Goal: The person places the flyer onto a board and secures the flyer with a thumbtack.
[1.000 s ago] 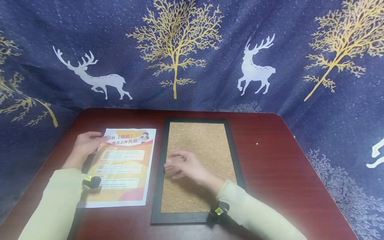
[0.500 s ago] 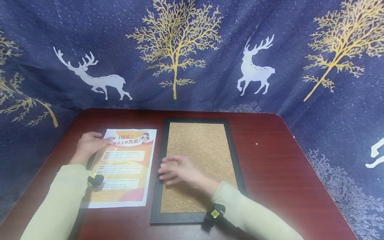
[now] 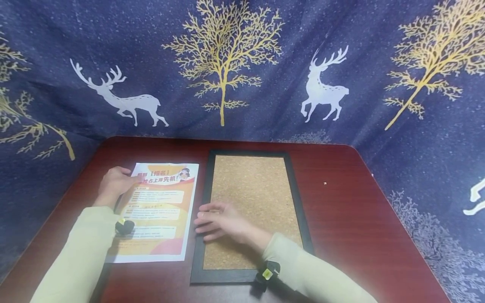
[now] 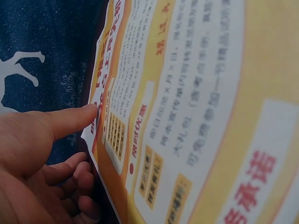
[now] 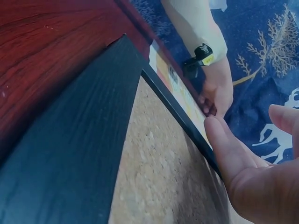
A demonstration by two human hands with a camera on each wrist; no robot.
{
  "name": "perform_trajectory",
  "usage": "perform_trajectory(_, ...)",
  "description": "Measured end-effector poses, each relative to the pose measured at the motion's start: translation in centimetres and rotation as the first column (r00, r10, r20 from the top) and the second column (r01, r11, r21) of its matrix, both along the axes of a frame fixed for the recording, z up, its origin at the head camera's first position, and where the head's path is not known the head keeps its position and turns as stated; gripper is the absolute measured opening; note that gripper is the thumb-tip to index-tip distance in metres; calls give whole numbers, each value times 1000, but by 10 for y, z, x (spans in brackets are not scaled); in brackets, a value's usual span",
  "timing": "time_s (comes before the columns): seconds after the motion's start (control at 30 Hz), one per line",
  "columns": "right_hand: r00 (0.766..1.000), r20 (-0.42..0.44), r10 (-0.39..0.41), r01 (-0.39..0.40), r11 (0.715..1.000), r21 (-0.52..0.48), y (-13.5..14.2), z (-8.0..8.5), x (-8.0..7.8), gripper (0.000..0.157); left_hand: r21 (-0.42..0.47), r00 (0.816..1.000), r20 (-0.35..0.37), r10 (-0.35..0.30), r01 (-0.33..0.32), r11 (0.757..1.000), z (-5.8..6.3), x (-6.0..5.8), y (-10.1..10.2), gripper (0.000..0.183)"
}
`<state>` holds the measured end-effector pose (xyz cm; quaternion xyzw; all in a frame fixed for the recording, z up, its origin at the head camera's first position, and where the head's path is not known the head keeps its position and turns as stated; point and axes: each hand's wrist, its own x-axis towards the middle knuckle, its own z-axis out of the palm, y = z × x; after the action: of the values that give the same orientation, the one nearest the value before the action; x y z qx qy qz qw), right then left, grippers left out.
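Observation:
A printed paper poster [image 3: 163, 210] in orange, yellow and white lies on the left of the table. My left hand [image 3: 115, 181] holds its upper left edge, the thumb on the printed face. In the left wrist view the other fingers [image 4: 77, 175] are curled at that edge, their tips partly hidden. Right of the poster lies a cork board [image 3: 250, 181] in a black frame [image 3: 206, 181]. My right hand [image 3: 227, 223] hovers over the frame's left side, fingers loosely spread and holding nothing. In the right wrist view its thumb [image 5: 224, 144] extends beside the frame.
The dark red table [image 3: 360, 235] continues right of the board. A tiny pale object [image 3: 325, 183] lies on it there. A blue cloth [image 3: 257, 105] with deer and trees hangs behind and beside the table.
My right hand has moved left and slightly nearer, from over the cork to the frame's left side. The left hand has shifted slightly right along the poster's edge. The board stays put.

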<state>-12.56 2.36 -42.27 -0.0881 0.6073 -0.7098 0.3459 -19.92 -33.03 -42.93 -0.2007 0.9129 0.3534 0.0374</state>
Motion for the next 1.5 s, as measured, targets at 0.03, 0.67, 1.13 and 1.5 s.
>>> perform_trajectory(0.03,1000,0,1,-1,1000,1,0,0,0,47,-2,1000,1,5,-5,1000,1,0,1,76)
perform_trajectory(0.67,999,12,50,-50,999,1,-11,-2,3,48,-2,999,24,41,-41,999,-1,0,3,65)
perform_trajectory(1.13,998,36,57,-57,998,-2,-18,-4,6,44,95,995,75,69,-75,993,2,2,6,59)
perform_trajectory(1.5,997,36,69,-69,998,-6,-19,-6,6,43,63,997,73,32,-37,997,5,3,4,52)
